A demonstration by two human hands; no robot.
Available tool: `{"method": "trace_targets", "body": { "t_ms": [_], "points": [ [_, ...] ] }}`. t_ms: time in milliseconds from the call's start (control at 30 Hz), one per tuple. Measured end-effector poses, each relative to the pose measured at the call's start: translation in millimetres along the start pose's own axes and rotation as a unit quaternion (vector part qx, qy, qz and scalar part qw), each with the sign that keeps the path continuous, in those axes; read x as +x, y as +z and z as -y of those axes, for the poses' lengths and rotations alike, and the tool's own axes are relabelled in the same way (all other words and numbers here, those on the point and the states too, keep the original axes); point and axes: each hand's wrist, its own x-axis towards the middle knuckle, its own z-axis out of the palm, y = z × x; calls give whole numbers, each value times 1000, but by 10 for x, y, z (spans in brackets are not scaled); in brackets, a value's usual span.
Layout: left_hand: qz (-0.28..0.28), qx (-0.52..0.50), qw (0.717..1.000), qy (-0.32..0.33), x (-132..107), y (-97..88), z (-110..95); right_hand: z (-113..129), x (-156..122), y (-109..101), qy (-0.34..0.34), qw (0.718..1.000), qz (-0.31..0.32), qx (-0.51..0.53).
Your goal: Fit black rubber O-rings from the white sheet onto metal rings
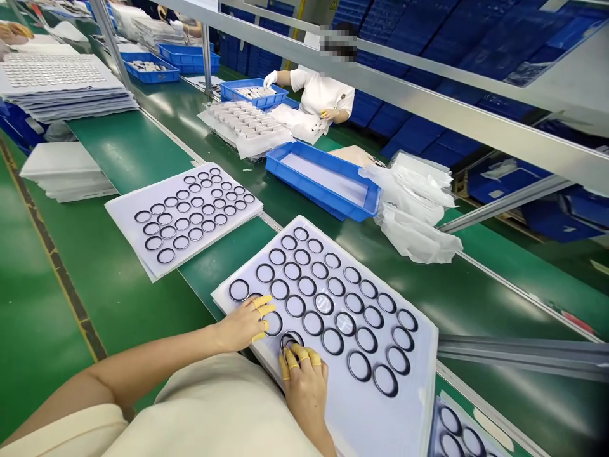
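Note:
My left hand (245, 324), with yellow finger cots, lies over the near left edge of a white sheet (366, 412), its fingers stretched out and apart beside the black-rimmed rings there. One ring is partly hidden beneath those fingers. Closer to my body, my right hand (304, 381), also in yellow finger cots, has its fingertips closed on a dark ring (284, 339). That ring looks slightly tilted and overlaps another ring on the sheet. Several more rings lie in rough rows across the sheet, which tops a stack.
Another sheet of rings (128, 219) lies to the left. Beyond are a blue tray (304, 184), crumpled white bags (419, 235) and stacked white trays (250, 120). A co-worker (316, 95) sits across the green bench. A metal frame bar (523, 355) stands at right.

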Motion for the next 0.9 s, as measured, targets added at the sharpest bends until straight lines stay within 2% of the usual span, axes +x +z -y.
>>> {"method": "trace_targets", "body": {
  "t_ms": [100, 200, 333, 467, 667, 800, 900],
  "points": [
    [-5, -5, 1000, 15, 61, 32, -113, -103, -26, -109, 73, 995, -22, 66],
    [-2, -8, 999, 48, 165, 141, -242, -254, -66, -305, 147, 981, -48, 119],
    [22, 2, 998, 66, 236, 240, -302, -394, -155, -496, 179, 973, -65, 128],
    [42, 10, 998, 49, 201, 175, -250, -374, -267, -451, 144, 986, -71, 52],
    [62, -8, 997, 40, 204, 147, -282, -206, -353, -293, 19, 998, -32, -52],
    [53, -26, 998, 32, 211, 154, -324, -284, -400, -438, -19, 993, -40, -107],
    [-10, -23, 1000, -17, 139, 65, -173, -390, -475, -567, -33, 982, -49, -179]
  ]
}}
